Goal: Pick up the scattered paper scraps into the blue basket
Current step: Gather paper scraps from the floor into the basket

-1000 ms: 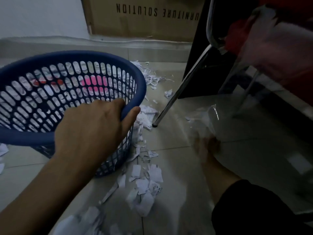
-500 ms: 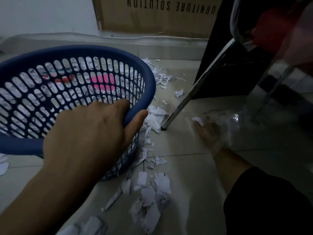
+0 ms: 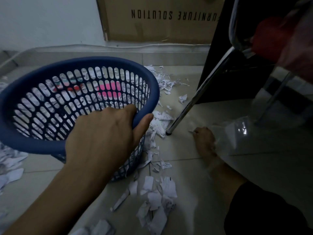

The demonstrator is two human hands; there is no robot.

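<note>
Dark capitals reading "URNITURE SOLUTION", upside down and cut off by a black panel, run across a cardboard box (image 3: 157, 19) standing against the wall, well beyond both hands.

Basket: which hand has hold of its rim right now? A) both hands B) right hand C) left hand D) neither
C: the left hand grips the near rim of the basket, thumb outside and fingers over the edge, while the right hand is down on the floor by the chair leg.

1 basket (image 3: 84, 65), 2 hands (image 3: 101, 141), many scraps (image 3: 159, 197)
</note>
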